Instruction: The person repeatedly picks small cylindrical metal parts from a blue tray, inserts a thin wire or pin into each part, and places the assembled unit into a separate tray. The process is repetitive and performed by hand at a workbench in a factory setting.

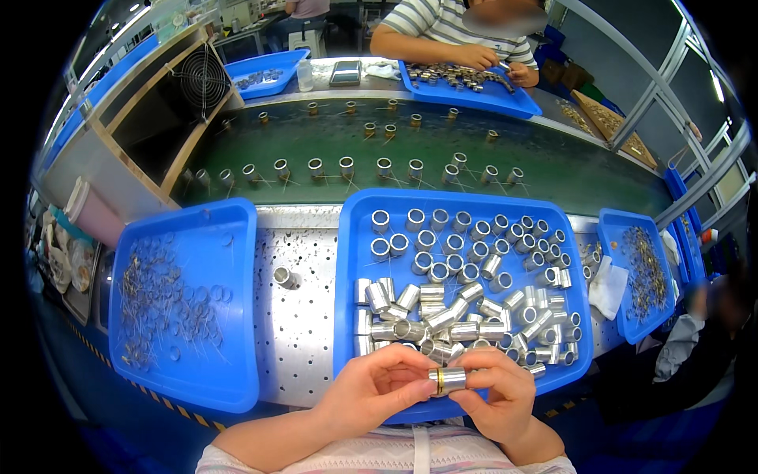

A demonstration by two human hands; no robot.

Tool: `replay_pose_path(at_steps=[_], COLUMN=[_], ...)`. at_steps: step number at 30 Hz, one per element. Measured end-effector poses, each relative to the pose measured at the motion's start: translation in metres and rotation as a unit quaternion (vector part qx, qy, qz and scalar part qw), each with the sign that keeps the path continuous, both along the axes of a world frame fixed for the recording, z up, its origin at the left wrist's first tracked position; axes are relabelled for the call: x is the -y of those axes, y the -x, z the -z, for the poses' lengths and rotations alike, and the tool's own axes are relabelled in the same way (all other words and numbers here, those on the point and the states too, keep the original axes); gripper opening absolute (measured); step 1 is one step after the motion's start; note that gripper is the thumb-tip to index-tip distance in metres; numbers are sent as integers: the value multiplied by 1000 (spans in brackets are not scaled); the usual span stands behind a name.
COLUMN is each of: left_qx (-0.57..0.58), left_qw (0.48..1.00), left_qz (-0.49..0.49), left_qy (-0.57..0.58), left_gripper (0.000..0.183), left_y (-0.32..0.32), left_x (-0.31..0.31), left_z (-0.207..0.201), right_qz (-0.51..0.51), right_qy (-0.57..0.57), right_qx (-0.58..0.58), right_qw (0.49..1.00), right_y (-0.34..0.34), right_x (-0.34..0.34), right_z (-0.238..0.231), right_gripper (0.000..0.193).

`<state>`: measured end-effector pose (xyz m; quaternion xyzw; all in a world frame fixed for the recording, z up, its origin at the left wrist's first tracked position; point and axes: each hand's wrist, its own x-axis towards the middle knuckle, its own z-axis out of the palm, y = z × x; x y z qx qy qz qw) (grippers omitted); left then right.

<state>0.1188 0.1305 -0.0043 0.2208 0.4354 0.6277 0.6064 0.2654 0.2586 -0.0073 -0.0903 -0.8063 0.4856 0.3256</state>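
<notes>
Between my two hands is a short silver metal sleeve (452, 380) with a yellowish ring near its left end. The fingertips of my left hand (387, 387) pinch the ringed end. My right hand (497, 389) grips the other end between thumb and fingers. Both hands are over the near edge of a blue tray (345, 261). Many similar silver sleeves (433, 294) fill it, some upright at the back, others lying in a heap nearer me. One more sleeve (283, 276) stands alone on the perforated metal table (296, 340).
Left, a blue tray (243, 347) holds thin wired rings; right, another tray (604, 229) holds small brass-coloured parts. Beyond runs a green belt (316, 142) carrying upright sleeves with wires. Across it, a person in a striped shirt (422, 35) handles parts over a blue tray (513, 104).
</notes>
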Motion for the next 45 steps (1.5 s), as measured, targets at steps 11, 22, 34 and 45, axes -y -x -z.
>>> replay_pose_path(at_steps=[11, 22, 34, 45], left_qx=[27, 16, -748, -646], left_qw=[1000, 999, 639, 748], left_qz=[11, 8, -57, 5], left_qy=[6, 44, -172, -152], left_gripper=[32, 32, 52, 38], left_y=[0, -3, -42, -29], left_x=[3, 6, -47, -33], left_z=[2, 7, -38, -37], right_qz=[27, -29, -202, 533], right_qy=[-78, 30, 757, 43], right_qx=[35, -22, -219, -28], right_qw=[996, 999, 581, 844], right_y=[-4, -13, -27, -199], right_x=[19, 9, -18, -271], right_z=[-6, -2, 10, 14], right_gripper=[21, 20, 29, 14])
